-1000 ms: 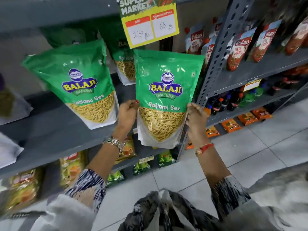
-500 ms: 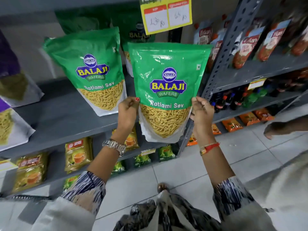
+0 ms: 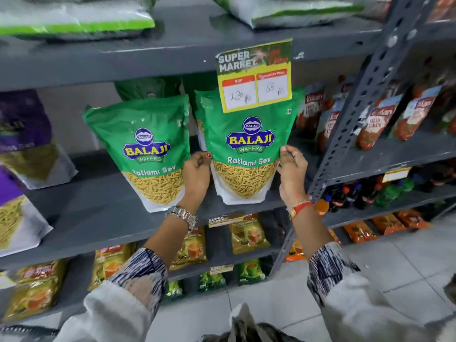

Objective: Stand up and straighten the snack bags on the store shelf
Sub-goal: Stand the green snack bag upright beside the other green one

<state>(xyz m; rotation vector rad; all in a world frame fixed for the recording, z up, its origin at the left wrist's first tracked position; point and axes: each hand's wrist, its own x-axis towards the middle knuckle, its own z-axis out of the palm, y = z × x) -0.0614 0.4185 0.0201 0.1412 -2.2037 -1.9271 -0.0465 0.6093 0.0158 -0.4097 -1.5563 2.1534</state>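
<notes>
Both hands hold one green snack bag (image 3: 249,144) by its side edges, about halfway up, where the green print meets the clear window showing yellow strands. The left hand (image 3: 196,175) is curled on the bag's left edge, thumb with a red nail on the front face. The right hand (image 3: 292,169) pinches the right edge between thumb and fingers (image 3: 287,150); whether the grip is tight cannot be told. The bag stands upright between the hands, its bottom at the grey shelf (image 3: 98,213); whether it rests fully on the shelf cannot be told. Just above the hands a yellow price card (image 3: 255,77) hangs from the shelf overhead and covers the bag's top edge. Just left of the left hand, touching or nearly touching it, a second green bag (image 3: 145,149) of the same kind stands on the same shelf, leaning a little. More green bags (image 3: 148,88) show behind these two. Further left of the left hand lie purple bags (image 3: 27,139), tilted. To the right of the right hand, past a grey perforated post (image 3: 365,95), red pouches (image 3: 377,122) stand on the next rack. A metal watch (image 3: 182,215) sits on the left wrist and a red band (image 3: 299,209) on the right. Below the hands, lower shelves carry yellow packets (image 3: 248,234).
</notes>
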